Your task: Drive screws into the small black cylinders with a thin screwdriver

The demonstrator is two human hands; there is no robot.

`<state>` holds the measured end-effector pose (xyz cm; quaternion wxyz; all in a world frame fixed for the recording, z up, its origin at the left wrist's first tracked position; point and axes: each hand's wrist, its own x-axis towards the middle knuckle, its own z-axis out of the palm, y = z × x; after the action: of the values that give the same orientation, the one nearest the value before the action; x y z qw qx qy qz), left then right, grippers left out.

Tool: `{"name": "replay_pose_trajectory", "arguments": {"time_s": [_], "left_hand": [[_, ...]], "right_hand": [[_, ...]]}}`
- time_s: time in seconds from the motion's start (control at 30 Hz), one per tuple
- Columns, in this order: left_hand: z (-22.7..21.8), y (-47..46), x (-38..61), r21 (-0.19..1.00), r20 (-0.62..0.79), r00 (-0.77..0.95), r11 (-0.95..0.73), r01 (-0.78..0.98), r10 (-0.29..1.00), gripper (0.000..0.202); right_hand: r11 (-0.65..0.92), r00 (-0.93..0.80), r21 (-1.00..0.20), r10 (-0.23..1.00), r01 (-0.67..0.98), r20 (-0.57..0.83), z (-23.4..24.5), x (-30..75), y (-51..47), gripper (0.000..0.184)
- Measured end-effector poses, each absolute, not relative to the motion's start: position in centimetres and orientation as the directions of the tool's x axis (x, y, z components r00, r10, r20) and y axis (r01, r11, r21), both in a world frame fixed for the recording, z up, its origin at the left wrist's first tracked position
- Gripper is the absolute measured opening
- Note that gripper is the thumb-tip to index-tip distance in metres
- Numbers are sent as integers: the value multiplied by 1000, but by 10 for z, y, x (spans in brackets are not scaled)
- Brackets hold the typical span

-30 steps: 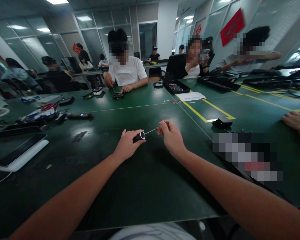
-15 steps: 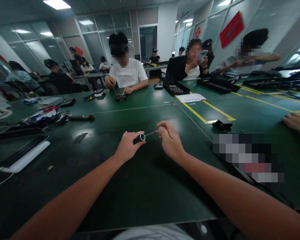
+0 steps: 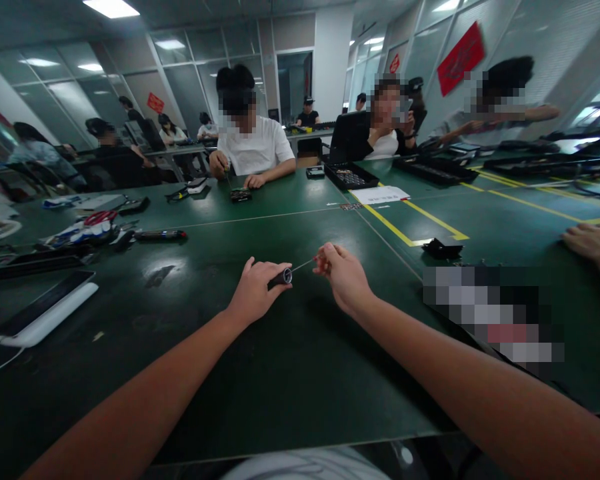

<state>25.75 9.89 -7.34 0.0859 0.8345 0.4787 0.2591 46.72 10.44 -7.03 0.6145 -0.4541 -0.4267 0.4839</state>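
Observation:
My left hand (image 3: 253,293) is closed round a small black cylinder (image 3: 281,277) with a silvery open end, held just above the green table (image 3: 290,373). My right hand (image 3: 343,277) pinches a thin metal tool with a red grip (image 3: 305,264). The tool's tip points into the cylinder's open end. Both forearms reach out over the table's middle.
A phone on a white power strip (image 3: 45,310) lies at the left. Red scissors and pens (image 3: 100,227) lie at the far left. A small black part (image 3: 443,249) rests near yellow tape lines (image 3: 405,233). Another person's hand (image 3: 593,243) rests at the right edge. Several people sit opposite.
My hands stayed almost in place. The thin tool's tip has kept at the cylinder's open end, and my right hand shifted slightly.

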Motion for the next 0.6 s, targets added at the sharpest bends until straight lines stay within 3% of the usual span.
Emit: {"name": "replay_pose_trajectory", "arguments": {"time_s": [0.1, 0.37, 0.6], "left_hand": [[-73, 104, 255, 352, 338, 414, -522, 777, 845, 39], [-72, 104, 254, 367, 270, 406, -483, 795, 873, 39], [-67, 101, 256, 481, 307, 349, -461, 746, 886, 31]], "right_hand": [[-18, 249, -961, 964, -277, -89, -75, 474, 116, 30], [89, 268, -982, 962, -169, 41, -80, 470, 115, 29], [137, 322, -982, 942, -126, 90, -74, 472, 114, 26]]}}
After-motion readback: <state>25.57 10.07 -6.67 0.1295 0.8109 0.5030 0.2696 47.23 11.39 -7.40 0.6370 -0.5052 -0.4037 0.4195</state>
